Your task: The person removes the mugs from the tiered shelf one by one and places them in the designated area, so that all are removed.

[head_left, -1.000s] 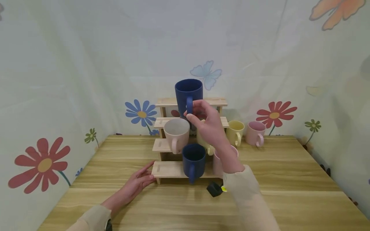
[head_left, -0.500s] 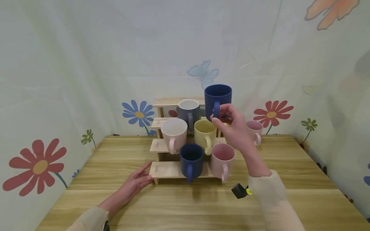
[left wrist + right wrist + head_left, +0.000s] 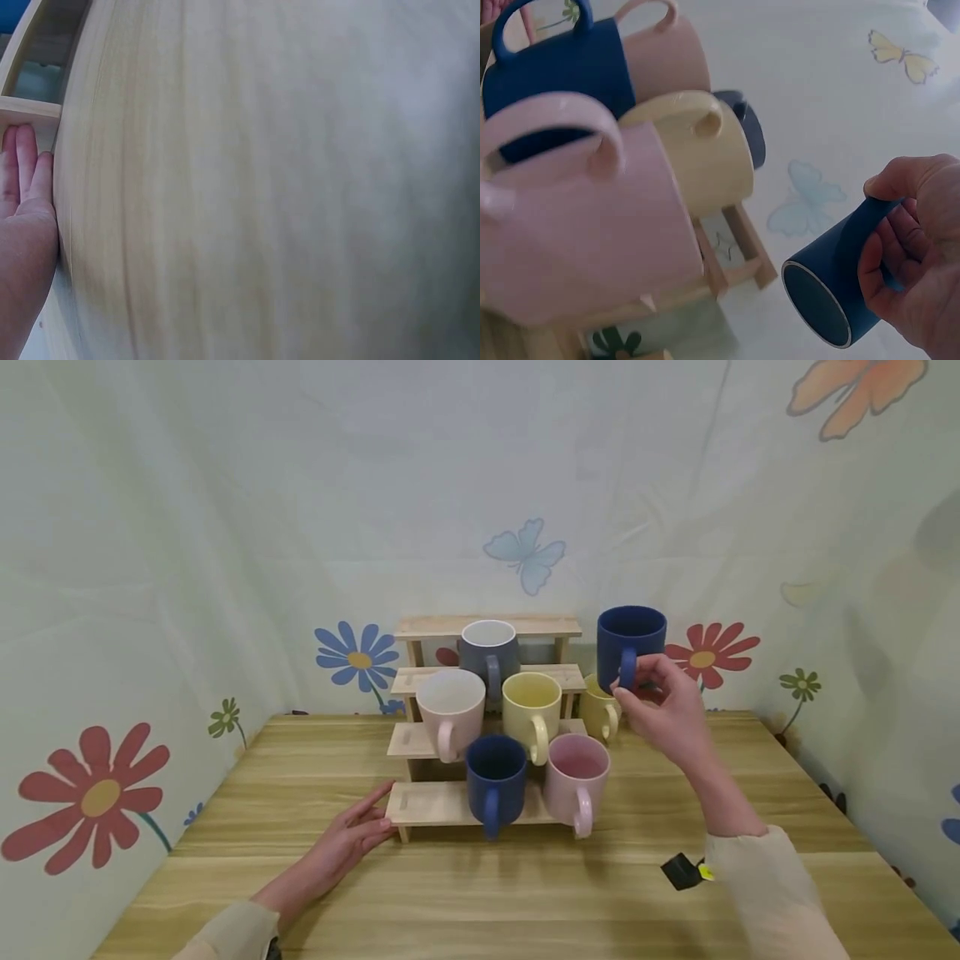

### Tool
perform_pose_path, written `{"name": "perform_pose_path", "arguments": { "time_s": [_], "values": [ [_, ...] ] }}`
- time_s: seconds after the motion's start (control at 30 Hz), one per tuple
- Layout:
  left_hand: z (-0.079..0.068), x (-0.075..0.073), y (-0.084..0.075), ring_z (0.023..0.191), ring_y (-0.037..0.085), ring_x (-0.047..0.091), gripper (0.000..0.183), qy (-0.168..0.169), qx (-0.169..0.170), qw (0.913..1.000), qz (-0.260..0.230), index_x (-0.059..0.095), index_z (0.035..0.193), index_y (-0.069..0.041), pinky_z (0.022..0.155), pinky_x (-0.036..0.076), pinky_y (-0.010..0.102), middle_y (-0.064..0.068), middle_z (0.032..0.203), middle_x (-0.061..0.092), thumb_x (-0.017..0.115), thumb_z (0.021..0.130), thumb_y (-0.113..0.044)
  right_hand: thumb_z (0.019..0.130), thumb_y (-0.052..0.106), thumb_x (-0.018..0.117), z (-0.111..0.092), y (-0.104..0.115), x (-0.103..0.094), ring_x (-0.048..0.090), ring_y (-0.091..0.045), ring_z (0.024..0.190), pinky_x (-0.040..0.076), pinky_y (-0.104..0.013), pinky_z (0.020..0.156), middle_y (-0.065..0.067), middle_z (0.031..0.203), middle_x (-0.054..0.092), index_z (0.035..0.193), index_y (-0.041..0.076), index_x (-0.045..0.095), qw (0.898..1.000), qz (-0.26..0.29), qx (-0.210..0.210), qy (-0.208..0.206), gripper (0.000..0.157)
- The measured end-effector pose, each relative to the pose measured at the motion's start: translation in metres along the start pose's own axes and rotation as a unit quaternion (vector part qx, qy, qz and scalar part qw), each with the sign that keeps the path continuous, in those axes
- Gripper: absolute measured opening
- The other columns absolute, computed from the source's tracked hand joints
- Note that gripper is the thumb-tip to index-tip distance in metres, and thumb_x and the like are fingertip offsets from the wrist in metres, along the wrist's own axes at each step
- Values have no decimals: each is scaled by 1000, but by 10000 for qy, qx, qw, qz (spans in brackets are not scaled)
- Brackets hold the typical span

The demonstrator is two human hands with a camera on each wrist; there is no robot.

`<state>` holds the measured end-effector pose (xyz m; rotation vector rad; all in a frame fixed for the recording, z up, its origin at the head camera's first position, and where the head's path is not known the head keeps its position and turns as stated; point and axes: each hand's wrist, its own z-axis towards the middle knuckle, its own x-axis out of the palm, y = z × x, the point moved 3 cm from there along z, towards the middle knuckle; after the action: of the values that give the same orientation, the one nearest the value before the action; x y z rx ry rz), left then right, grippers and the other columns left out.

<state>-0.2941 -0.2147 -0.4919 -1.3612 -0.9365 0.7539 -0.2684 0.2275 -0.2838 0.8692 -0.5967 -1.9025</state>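
My right hand (image 3: 671, 710) pinches the handle of a dark blue mug (image 3: 630, 647), held upright in the air to the right of a stepped wooden stand (image 3: 431, 802). In the right wrist view, thumb and fingers wrap the handle and the mug's base (image 3: 814, 304) shows. My left hand (image 3: 345, 847) lies at the left end of the stand's lowest step, its fairly straight fingers touching the wood. Several mugs sit on the steps: a dark blue one (image 3: 495, 789) and a pink one (image 3: 576, 785) lowest, pale pink (image 3: 452, 714) and yellow (image 3: 528, 714) above, grey (image 3: 487, 656) higher.
Behind the stand's right side, another yellow mug (image 3: 597, 710) stands on the wooden table (image 3: 675, 793), partly covered by the held mug. The top step (image 3: 487, 626) carries no mug. A flower-printed cloth (image 3: 300, 485) hangs behind the table.
My right hand has carried the dark blue mug rightward and somewhat lower, from over the upper steps to beside the stand. The pink mug at the back is now hidden. My left hand stays put.
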Motion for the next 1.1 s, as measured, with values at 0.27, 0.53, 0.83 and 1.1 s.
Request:
{"name": "perform_pose_path", "arguments": {
  "time_s": [0.27, 0.53, 0.83, 1.1],
  "values": [
    [1, 0, 1, 107, 7, 63, 73, -13, -8, 10000, 15, 8, 160, -8, 103, 51, 21, 1, 117, 57, 51, 101, -8, 89, 4, 71, -10, -24, -26, 58, 4, 80, 51, -6, 74, 20, 88, 61, 108, -5, 58, 9990, -446, -40, -15, 24],
    [1, 0, 1, 107, 7, 64, 73, -3, 22, 10000, 7, 7, 159, -6, 102, 52, 20, 1, 117, 57, 51, 101, -7, 95, 12, 65, -21, -51, -48, 55, 6, 82, 47, -2, 75, 3, 91, 63, 112, -4, 59, 9941, -1071, 119, 88, 24],
    [1, 0, 2, 109, 6, 63, 73, 17, -31, 10000, 77, 7, 160, -8, 104, 51, 20, 0, 120, 57, 51, 101, -9, 94, 9, 66, -32, -85, -65, 47, 19, 84, 39, 6, 75, -22, 100, 65, 115, -7, 58, 9857, -1609, 399, -315, 28],
    [2, -1, 3, 110, 7, 63, 73, 8, -1, 9999, 124, 7, 160, -8, 103, 51, 20, 1, 120, 57, 51, 101, -10, 97, 14, 63, -34, -123, -89, 43, 22, 84, 36, 8, 74, -28, 105, 65, 119, -7, 56, 9788, -1857, 738, -440, 32]
  ]
}}
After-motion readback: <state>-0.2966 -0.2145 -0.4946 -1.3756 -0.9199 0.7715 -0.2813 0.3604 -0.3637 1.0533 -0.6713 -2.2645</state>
